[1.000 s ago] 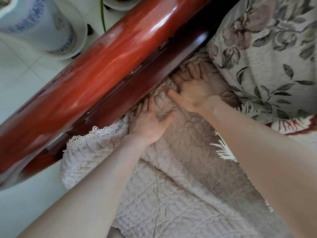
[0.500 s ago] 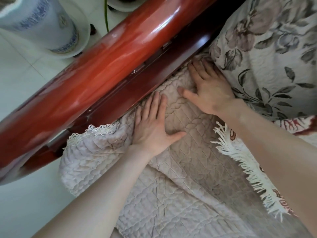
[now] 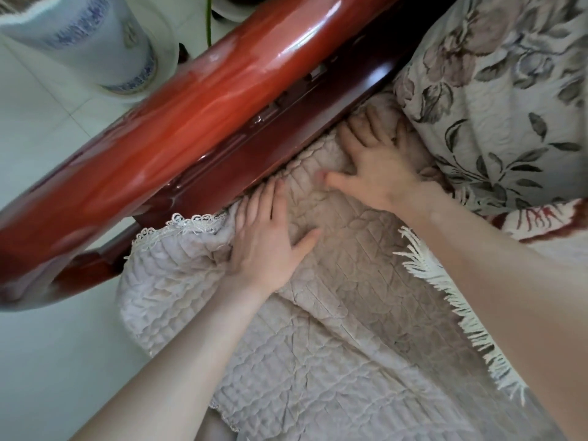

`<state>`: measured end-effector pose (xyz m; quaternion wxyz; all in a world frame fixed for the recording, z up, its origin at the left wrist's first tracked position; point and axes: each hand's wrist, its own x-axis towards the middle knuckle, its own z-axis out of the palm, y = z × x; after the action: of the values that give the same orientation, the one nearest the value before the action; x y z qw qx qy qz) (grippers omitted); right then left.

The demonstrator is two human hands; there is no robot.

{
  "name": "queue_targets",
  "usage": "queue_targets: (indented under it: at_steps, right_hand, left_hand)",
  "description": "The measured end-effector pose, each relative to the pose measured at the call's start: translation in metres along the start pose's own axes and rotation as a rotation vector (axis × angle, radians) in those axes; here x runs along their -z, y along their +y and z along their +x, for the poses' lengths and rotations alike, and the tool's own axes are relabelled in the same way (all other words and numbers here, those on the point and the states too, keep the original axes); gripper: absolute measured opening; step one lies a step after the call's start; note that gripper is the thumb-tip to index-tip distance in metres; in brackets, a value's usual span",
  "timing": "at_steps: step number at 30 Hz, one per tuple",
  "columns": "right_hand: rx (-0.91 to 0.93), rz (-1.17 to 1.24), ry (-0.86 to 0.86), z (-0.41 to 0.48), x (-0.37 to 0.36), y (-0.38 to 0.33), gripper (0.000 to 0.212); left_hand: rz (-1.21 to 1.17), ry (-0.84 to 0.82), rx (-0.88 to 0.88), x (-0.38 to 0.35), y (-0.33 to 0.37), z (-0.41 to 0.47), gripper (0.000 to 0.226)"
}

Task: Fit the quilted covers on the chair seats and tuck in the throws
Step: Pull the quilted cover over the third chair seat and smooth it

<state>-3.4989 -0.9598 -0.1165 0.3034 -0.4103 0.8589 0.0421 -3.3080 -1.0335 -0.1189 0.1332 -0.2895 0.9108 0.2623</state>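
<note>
The left hand (image 3: 270,246) lies released and flat, palm down on the beige quilted cover (image 3: 318,361) at mid-frame. Its 4 fingers are straight and close together and the thumb is spread to the right. The fingertips reach the dark gap under the glossy red wooden armrest (image 3: 191,106), which runs diagonally from lower left to upper right. The right hand (image 3: 378,167), just above and to the right, is also unclenched and grasps nothing. Its palm presses the same cover with the fingers fanned, the thumb pointing left toward the other hand, and the fingertips in the shadowed corner between the armrest and a floral cushion (image 3: 496,100) at upper right; this hand is slightly blurred. The cover spreads over the seat from the armrest down to the bottom edge. It bunches in folds at the left, where its lace trim (image 3: 178,222) shows just below the wood. A throw with a white fringe (image 3: 451,300) lies on the cover along the right forearm, with a red pattern visible at the right edge. At upper left a blue-and-white porcelain vase (image 3: 86,43) stands on the pale tiled floor (image 3: 47,361); what it holds cannot be made out. A thin green stem (image 3: 208,20) rises at top centre.
</note>
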Motion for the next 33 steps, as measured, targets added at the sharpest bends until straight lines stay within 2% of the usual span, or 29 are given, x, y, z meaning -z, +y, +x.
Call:
queue_targets:
  at_steps: [2, 5, 7, 10, 13, 17, 18, 20, 23, 26, 29, 33]
  right_hand:
    - [0.116, -0.027, -0.047, -0.021, -0.007, -0.018, 0.086]
    - [0.221, -0.036, -0.097, -0.041, -0.025, -0.045, 0.078]
    - [0.205, -0.016, -0.104, -0.042, -0.031, -0.056, 0.074]
    - [0.163, -0.034, -0.133, -0.036, -0.034, -0.06, 0.081]
    - [0.125, -0.049, -0.142, -0.031, -0.039, -0.066, 0.082]
    - [0.073, -0.016, -0.118, -0.018, -0.044, -0.078, 0.083]
    - [0.068, -0.023, -0.119, -0.016, -0.046, -0.081, 0.083]
    - [0.068, -0.03, -0.103, -0.017, -0.045, -0.084, 0.082]
    - [0.124, -0.027, -0.022, -0.026, -0.044, -0.085, 0.079]
    - [0.297, 0.013, 0.011, -0.043, -0.05, -0.095, 0.083]
    - [0.356, 0.073, 0.008, -0.057, -0.063, -0.111, 0.082]
    - [0.414, 0.057, 0.056, -0.06, -0.065, -0.122, 0.085]
  left_hand:
    - [0.048, 0.069, 0.032, 0.003, -0.006, -0.03, 0.093]
    - [0.134, 0.031, 0.136, 0.006, -0.02, -0.063, 0.096]
    - [0.153, -0.027, 0.205, 0.009, -0.033, -0.072, 0.102]
    - [0.138, -0.118, 0.188, 0.01, -0.053, -0.073, 0.106]
    - [0.11, -0.151, 0.173, 0.008, -0.063, -0.066, 0.11]
    - [0.069, -0.174, 0.259, -0.002, -0.068, -0.044, 0.115]
    - [0.047, -0.159, 0.271, -0.004, -0.071, -0.042, 0.114]
    - [-0.038, -0.027, 0.227, -0.004, -0.074, -0.048, 0.104]
    - [-0.26, 0.273, 0.097, -0.002, -0.08, -0.077, 0.068]
    - [-0.181, 0.437, 0.073, -0.005, -0.088, -0.099, 0.042]
    - [-0.092, 0.506, 0.204, -0.013, -0.091, -0.11, 0.042]
    - [-0.142, 0.462, 0.337, -0.019, -0.094, -0.115, 0.054]
